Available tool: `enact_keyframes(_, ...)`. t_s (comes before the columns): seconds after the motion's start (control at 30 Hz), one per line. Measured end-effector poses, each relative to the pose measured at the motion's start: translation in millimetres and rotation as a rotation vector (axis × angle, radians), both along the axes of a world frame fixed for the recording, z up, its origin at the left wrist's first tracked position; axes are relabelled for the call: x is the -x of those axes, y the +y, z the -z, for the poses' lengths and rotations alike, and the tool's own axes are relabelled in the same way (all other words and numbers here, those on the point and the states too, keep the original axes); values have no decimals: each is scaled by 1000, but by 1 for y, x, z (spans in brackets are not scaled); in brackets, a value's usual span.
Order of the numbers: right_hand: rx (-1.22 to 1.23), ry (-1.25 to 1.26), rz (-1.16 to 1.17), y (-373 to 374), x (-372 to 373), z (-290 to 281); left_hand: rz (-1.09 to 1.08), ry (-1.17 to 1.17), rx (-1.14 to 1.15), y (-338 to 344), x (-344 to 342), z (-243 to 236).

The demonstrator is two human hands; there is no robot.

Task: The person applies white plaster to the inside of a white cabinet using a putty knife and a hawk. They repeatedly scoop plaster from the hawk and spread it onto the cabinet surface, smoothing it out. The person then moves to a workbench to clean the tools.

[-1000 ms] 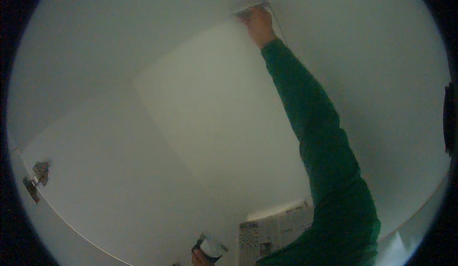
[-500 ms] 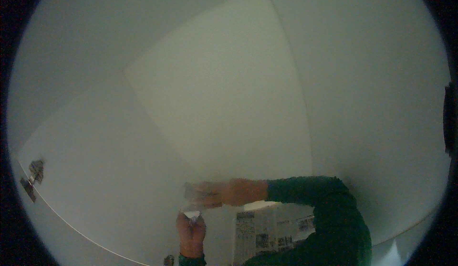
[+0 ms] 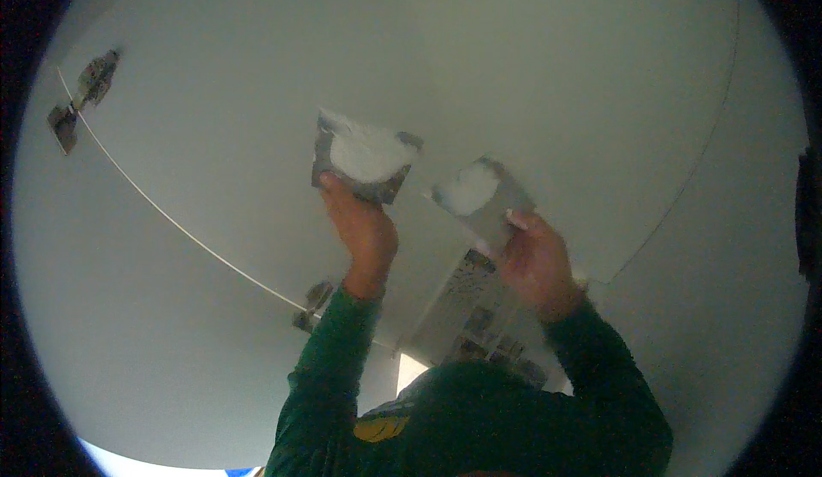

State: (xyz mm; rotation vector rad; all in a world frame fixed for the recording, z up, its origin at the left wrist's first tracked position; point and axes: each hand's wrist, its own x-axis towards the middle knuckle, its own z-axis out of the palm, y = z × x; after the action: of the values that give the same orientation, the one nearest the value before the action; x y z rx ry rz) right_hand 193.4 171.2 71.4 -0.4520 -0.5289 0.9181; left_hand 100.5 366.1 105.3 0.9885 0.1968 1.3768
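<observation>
The left hand (image 3: pixel 364 230) grips a square plate (image 3: pixel 322 158) bearing white paste (image 3: pixel 368 153); the right hand (image 3: pixel 539 267) grips a paste-smeared spreading blade (image 3: pixel 500 210) just beside it. Hold both faces level to retain the load.

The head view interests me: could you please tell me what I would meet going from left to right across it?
Brown patch, grey mottled patch, grey scraper bearing white paste in the left hand, second scraper bearing less paste in the right hand, dark object at the right rim.
</observation>
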Motion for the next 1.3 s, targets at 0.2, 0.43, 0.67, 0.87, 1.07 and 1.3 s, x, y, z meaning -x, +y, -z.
enact_keyframes(0.2,6,343,-280,73,112,-27,-619,258,-438,72,70,55)
enact_keyframes(0.43,0,285,-356,120,202,-36,-607,466,-988,129,206,82)
enact_keyframes(0.67,-38,176,-245,194,236,-46,-261,543,-1103,225,273,52)
enact_keyframes(0.87,-170,-475,749,282,145,-214,-335,779,-746,325,345,26)
enact_keyframes(1.07,-296,-899,1342,393,9,-415,-192,762,-405,401,380,-35)
enact_keyframes(1.3,746,-1636,2331,468,-93,-466,-202,670,-210,482,367,6)
